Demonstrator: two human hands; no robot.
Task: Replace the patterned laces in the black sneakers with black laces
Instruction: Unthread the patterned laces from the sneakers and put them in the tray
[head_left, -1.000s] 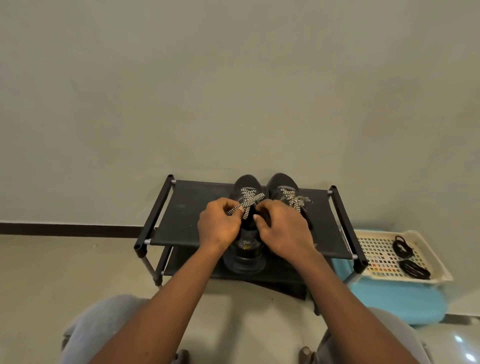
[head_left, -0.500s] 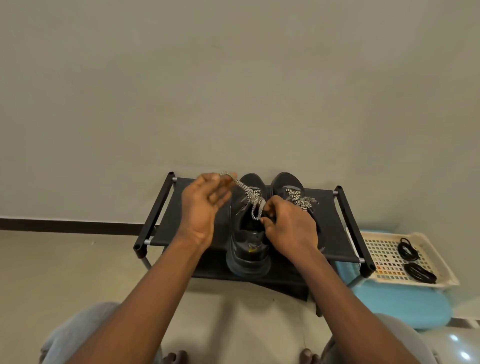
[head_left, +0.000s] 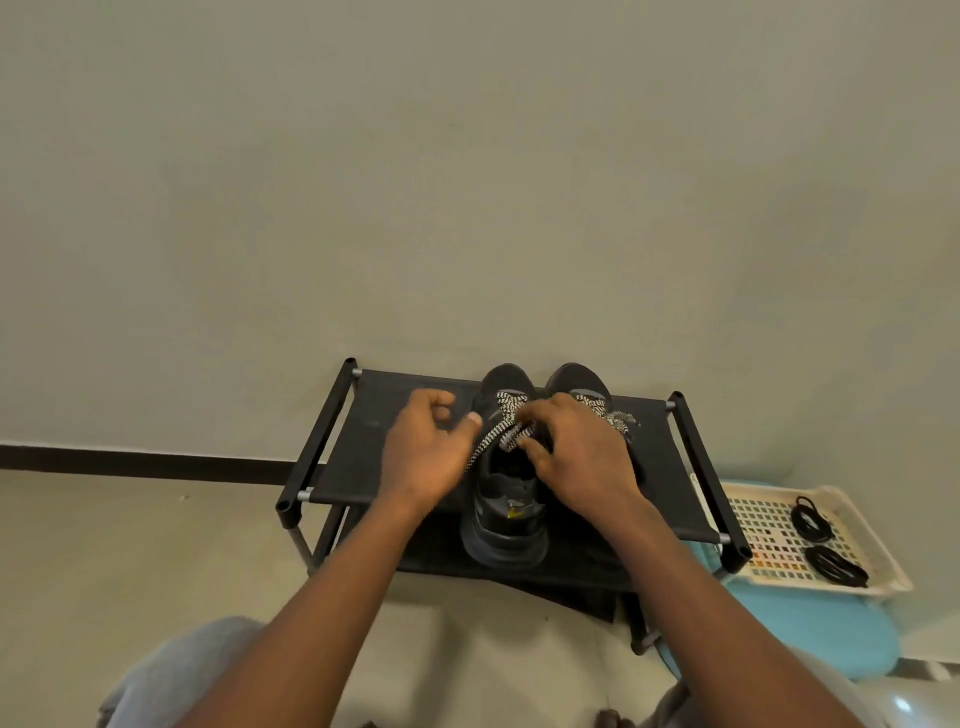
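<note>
Two black sneakers stand on the top shelf of a black shoe rack (head_left: 374, 431). The left sneaker (head_left: 506, 514) has a black-and-white patterned lace (head_left: 493, 434) partly loosened. My right hand (head_left: 582, 457) pinches the lace loops above the sneaker's tongue. To the left of that sneaker, my left hand (head_left: 423, 449) has its fingers curled. One loose strand runs down past its thumb, and a grip on it cannot be made out. My right hand hides most of the right sneaker (head_left: 579, 379), which still carries its patterned lace. Two coiled black laces (head_left: 810, 519) lie in a tray.
The cream perforated tray (head_left: 883, 551) rests on a light-blue stool (head_left: 810, 634) right of the rack. A plain wall rises right behind the rack. My knees in grey trousers (head_left: 171, 670) are at the bottom edge, above bare floor.
My left hand, which had pulled a strand up and to the left, has come back down beside the sneaker. The strand now hangs slack. My right hand stays at the lace.
</note>
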